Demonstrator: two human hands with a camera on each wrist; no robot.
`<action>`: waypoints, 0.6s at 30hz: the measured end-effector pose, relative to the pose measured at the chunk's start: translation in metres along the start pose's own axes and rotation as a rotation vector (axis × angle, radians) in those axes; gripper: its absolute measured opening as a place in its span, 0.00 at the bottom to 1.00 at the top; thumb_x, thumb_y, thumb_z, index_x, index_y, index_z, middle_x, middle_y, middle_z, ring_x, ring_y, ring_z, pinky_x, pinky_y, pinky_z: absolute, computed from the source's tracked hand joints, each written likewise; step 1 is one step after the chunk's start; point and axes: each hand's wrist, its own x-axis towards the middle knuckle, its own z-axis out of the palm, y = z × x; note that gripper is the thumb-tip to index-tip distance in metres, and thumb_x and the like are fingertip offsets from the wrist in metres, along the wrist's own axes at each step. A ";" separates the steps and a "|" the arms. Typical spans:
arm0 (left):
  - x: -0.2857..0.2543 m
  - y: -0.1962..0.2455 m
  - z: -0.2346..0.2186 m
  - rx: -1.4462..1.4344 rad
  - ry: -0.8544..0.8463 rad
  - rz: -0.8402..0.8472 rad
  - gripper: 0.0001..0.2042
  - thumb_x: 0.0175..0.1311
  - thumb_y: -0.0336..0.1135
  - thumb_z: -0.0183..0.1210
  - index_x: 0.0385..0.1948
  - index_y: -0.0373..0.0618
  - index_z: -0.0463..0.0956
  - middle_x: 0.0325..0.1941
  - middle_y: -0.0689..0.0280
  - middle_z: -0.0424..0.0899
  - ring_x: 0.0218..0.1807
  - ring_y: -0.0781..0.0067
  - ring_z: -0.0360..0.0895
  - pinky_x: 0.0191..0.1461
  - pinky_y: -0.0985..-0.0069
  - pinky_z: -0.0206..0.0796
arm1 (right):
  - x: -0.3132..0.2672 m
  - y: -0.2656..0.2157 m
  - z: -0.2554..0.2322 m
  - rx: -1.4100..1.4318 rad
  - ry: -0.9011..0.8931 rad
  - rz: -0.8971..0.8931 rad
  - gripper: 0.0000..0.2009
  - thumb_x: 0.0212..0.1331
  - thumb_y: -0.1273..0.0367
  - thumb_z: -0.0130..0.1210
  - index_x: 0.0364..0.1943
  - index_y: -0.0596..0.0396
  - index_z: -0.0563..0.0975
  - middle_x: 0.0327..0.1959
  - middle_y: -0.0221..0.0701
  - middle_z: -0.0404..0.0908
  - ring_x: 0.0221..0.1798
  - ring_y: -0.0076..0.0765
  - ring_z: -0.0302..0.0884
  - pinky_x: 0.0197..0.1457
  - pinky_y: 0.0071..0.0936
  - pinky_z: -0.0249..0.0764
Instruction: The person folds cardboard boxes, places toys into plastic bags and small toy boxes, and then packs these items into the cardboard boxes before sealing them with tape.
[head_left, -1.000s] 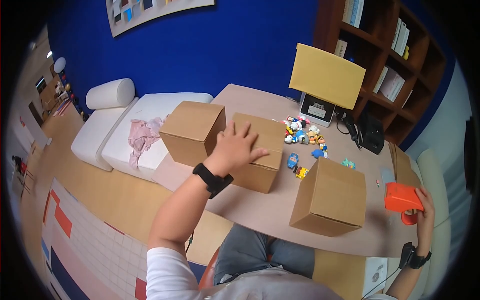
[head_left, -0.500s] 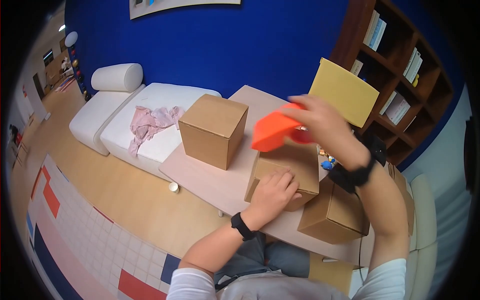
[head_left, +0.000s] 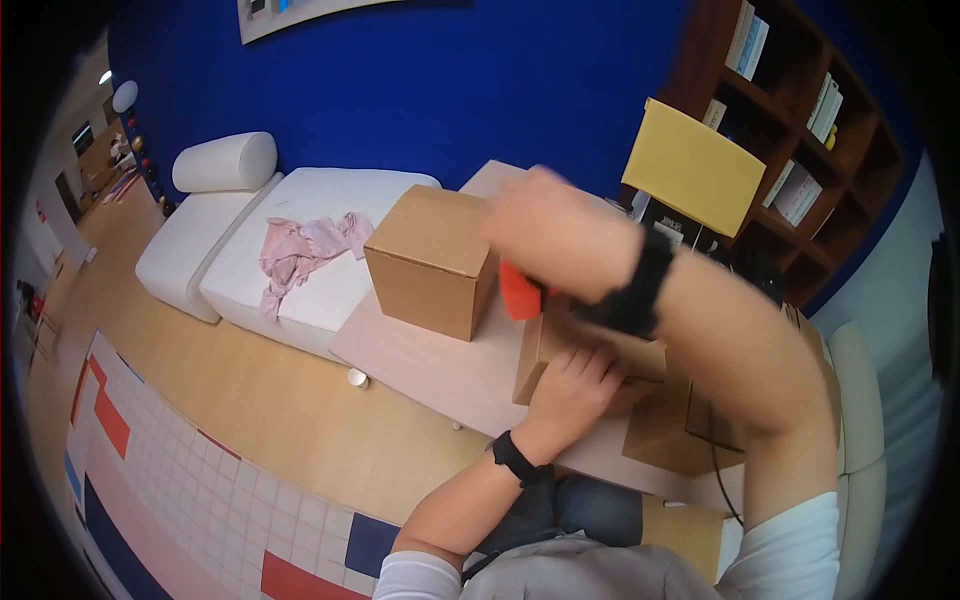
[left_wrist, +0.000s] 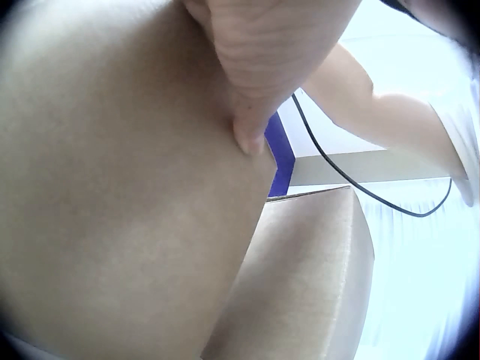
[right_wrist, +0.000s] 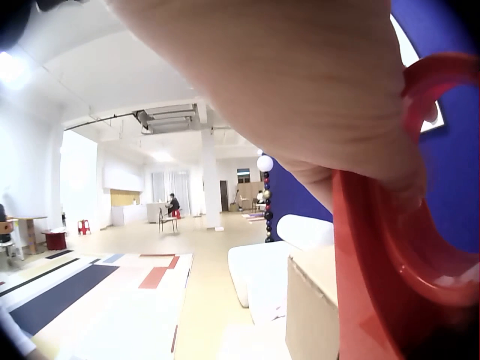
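In the head view my left hand (head_left: 575, 395) rests on the middle cardboard box (head_left: 533, 360), near its front edge. The left wrist view shows the thumb (left_wrist: 251, 139) against this box, close to an edge. My right hand (head_left: 560, 235), blurred, grips a red tape dispenser (head_left: 517, 292) over the far side of the same box. That hand and forearm hide much of the dispenser and box top. In the right wrist view, the dispenser's round red frame (right_wrist: 367, 255) is by the palm. Another cardboard box (head_left: 430, 235) stands to the left, a third (head_left: 660, 430) to the right.
A white sofa (head_left: 335, 185) with a pink cloth (head_left: 300, 250) adjoins the table's (head_left: 400, 355) left end. A small white cup (head_left: 358, 378) is on the floor. Behind the right arm are a yellow panel (head_left: 695, 170) and a bookshelf (head_left: 780, 130). A black cable (head_left: 718, 470) hangs by that arm.
My right hand has brought the tape dispenser from the far right, leftward over the middle box. My left hand has shifted from that box's top to its front edge. The view has turned.
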 end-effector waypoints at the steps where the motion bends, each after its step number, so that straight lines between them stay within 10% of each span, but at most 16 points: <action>1: 0.001 0.001 -0.002 -0.008 0.004 -0.003 0.13 0.48 0.43 0.59 0.32 0.48 0.74 0.46 0.65 0.76 0.50 0.68 0.72 0.48 0.72 0.62 | -0.011 0.013 0.004 0.022 0.058 0.033 0.09 0.40 0.71 0.57 0.29 0.52 0.81 0.31 0.31 0.78 0.42 0.36 0.73 0.42 0.28 0.68; 18: 0.009 0.010 -0.011 0.022 -0.014 -0.027 0.14 0.45 0.43 0.64 0.30 0.48 0.74 0.44 0.66 0.76 0.49 0.67 0.74 0.44 0.71 0.63 | -0.196 0.076 0.092 0.226 0.219 0.201 0.13 0.41 0.74 0.54 0.34 0.46 0.81 0.30 0.29 0.76 0.41 0.36 0.73 0.45 0.30 0.70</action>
